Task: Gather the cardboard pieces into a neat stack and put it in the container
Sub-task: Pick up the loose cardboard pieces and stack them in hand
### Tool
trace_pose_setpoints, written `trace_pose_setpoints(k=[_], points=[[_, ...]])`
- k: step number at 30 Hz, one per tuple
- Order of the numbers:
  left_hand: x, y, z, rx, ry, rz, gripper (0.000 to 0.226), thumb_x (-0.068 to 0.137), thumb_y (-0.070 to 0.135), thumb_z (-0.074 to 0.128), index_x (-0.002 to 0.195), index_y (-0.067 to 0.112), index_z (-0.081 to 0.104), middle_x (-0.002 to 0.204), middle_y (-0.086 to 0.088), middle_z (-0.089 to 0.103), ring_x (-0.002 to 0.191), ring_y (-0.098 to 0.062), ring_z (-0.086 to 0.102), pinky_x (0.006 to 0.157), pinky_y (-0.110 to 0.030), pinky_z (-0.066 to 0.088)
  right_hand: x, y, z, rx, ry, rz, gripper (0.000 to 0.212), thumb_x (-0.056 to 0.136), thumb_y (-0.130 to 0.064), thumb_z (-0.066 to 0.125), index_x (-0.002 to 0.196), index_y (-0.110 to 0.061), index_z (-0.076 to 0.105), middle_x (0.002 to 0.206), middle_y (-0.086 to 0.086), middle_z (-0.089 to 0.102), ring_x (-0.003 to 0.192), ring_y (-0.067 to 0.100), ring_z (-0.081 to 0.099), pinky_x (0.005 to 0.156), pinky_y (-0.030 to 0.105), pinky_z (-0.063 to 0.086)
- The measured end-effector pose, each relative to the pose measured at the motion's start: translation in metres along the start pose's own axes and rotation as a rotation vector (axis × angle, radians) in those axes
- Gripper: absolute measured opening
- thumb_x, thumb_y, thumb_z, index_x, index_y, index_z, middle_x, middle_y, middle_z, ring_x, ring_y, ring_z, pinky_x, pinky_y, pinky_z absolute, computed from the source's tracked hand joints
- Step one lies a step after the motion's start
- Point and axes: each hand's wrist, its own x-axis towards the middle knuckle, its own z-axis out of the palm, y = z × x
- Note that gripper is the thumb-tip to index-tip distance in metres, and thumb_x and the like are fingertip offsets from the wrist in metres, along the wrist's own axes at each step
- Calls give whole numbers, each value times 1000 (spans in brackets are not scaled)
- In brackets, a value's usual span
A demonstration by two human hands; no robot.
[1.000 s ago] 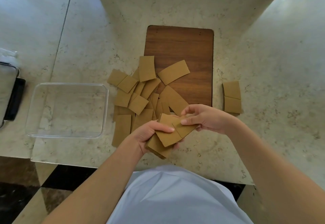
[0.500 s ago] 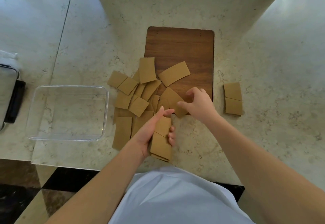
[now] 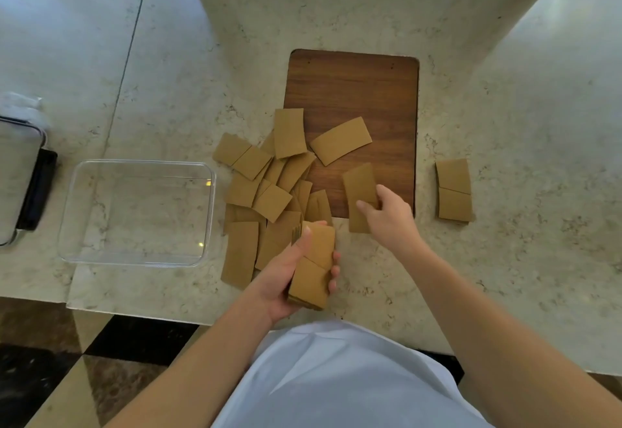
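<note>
Cardboard, thin and light, likely stiff enough to slide yet easy to bend: pinch each piece by a short edge. Your left hand [image 3: 286, 276] grips the stack [image 3: 313, 266] at lower centre, long axis running up-frame, leaning slightly right. Your right hand [image 3: 387, 217] pinches one piece [image 3: 360, 188] on the wooden board [image 3: 353, 91], long axis near vertical. Clear container [image 3: 134, 165] sits left, holding no pieces; loose pieces [image 3: 269, 188] lie between.

Left hand [image 3: 292, 268]: fingers curled round a cardboard stack [image 3: 313, 266] | Right hand [image 3: 387, 215]: arm extended, pinching one cardboard piece [image 3: 360, 188]
</note>
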Motion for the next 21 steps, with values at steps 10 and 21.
trace_pose_setpoints(k=[10,21], points=[[33,11,16,146,75,216,84,64,48,93,140,30,61,121,-14,76,98,-31,76,71,-46,62,-58,-29,0,89,-307,52,26,102,-45,57,91,-23,66,87,0,71,77,13,65,62,23,47],[35,25,18,-112,56,264,44,83,25,83,122,30,66,93,-13,59,72,-22,56,67,-41,55,80,-70,-22,-701,-62,-327,43,92,-40,72,131,-24,60,127,6,59,117,29,52,92,44,50]])
